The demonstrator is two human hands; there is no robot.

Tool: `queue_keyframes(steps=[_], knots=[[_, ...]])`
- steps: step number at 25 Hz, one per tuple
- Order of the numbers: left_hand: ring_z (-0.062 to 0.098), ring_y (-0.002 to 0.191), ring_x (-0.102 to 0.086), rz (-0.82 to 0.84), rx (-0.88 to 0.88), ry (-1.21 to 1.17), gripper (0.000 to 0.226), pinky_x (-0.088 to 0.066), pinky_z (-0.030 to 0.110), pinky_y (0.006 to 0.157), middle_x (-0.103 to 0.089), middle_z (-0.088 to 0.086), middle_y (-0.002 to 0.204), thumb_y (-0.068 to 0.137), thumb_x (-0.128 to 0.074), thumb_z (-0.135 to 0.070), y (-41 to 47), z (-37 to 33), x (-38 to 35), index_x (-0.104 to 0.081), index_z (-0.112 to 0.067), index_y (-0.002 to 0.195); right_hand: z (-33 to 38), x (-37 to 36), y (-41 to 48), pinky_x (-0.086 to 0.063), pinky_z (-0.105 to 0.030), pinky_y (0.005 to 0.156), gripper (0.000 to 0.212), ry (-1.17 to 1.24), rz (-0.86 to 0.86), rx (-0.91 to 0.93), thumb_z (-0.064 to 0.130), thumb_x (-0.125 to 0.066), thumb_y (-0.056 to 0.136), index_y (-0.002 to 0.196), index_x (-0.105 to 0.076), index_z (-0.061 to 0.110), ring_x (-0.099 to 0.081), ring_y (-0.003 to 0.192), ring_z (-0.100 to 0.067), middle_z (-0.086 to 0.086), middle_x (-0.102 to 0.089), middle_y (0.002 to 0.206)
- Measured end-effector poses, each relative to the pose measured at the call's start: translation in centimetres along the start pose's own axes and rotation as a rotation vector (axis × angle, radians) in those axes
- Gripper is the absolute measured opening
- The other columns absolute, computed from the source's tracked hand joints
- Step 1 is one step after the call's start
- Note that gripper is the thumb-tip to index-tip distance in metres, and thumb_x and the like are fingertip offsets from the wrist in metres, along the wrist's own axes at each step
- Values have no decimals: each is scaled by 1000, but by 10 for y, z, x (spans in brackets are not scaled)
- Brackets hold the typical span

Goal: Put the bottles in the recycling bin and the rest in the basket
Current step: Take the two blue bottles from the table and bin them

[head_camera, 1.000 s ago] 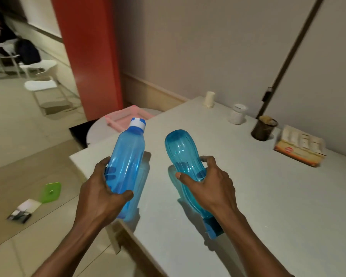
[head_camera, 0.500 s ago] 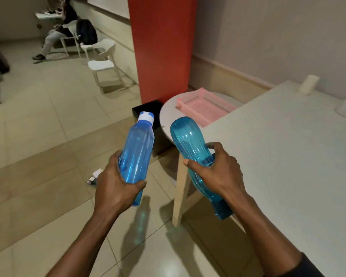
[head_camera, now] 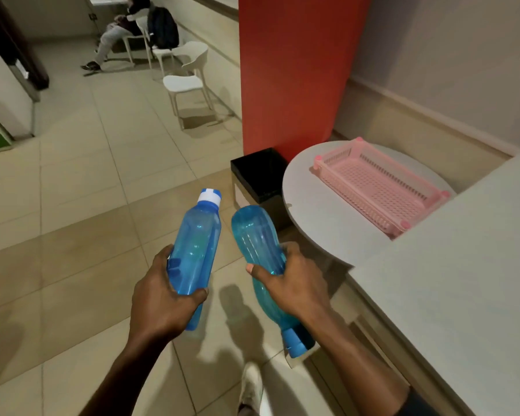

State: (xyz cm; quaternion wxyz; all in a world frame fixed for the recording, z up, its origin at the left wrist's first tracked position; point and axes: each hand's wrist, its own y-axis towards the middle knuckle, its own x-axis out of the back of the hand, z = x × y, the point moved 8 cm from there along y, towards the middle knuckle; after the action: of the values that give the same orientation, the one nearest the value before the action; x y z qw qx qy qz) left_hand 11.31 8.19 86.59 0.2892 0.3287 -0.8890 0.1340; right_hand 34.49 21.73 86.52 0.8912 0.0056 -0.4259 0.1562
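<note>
My left hand grips a blue bottle with a white-and-blue cap, cap pointing away from me. My right hand holds a teal bottle upside down, its blue cap toward me and its base pointing forward. Both bottles hang over the tiled floor. A black square bin stands on the floor just beyond them, against the red pillar. An empty pink basket lies on a small round white table to the right of the bin.
A long white table runs along my right. A red pillar rises behind the bin. White chairs and a seated person are far back left. My shoe shows below.
The view has swung left and down, away from the long table. Both hands have carried the bottles off the table and out over the floor, closer to the black bin.
</note>
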Motion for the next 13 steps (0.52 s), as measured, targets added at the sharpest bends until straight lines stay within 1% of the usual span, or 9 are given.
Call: queue_keyframes(steps=[3, 5, 7, 9, 11, 13], knots=[[26, 106, -64, 11, 68, 53, 97, -56, 42, 88, -60, -8, 119, 68, -95, -22, 66, 12, -1, -44, -30, 150, 21, -34, 57, -62, -36, 76, 80, 42, 90, -14, 80, -63, 77, 136, -45, 30, -68, 87, -11, 13, -65, 103], [28, 106, -65, 14, 47, 123, 98, -55, 41, 88, -62, -7, 116, 66, -98, -25, 108, 14, -7, -46, -27, 149, 29, -51, 95, -64, -38, 77, 73, 78, 133, -12, 76, -64, 82, 133, -45, 27, -68, 85, -10, 12, -65, 101], [31, 105, -68, 12, 11, 207, 101, -56, 41, 88, -68, 1, 119, 62, -100, -27, 149, 16, -13, -48, -20, 149, 37, -59, 134, -64, -42, 75, 70, 60, 83, 3, 71, -68, 83, 128, -48, 21, -71, 87, -15, 7, -69, 101], [29, 107, -69, 37, 29, 222, 104, -56, 43, 92, -70, 3, 126, 61, -101, -28, 188, 19, -20, -48, -20, 150, 41, -68, 170, -63, -45, 74, 70, 13, 44, -24, 70, -69, 82, 125, -50, 19, -71, 87, -20, 3, -71, 102], [27, 110, -68, 79, 48, 230, 107, -56, 44, 95, -69, 3, 130, 63, -100, -29, 227, 24, -30, -45, -20, 153, 40, -81, 209, -64, -43, 75, 70, -26, 71, -97, 72, -68, 82, 126, -49, 22, -70, 89, -19, 5, -69, 104], [27, 111, -68, 116, 41, 240, 107, -56, 45, 96, -69, 4, 132, 65, -99, -29, 261, 28, -40, -43, -18, 156, 34, -92, 242, -64, -42, 77, 71, -40, 106, -158, 76, -68, 79, 126, -48, 25, -70, 90, -17, 8, -65, 103]])
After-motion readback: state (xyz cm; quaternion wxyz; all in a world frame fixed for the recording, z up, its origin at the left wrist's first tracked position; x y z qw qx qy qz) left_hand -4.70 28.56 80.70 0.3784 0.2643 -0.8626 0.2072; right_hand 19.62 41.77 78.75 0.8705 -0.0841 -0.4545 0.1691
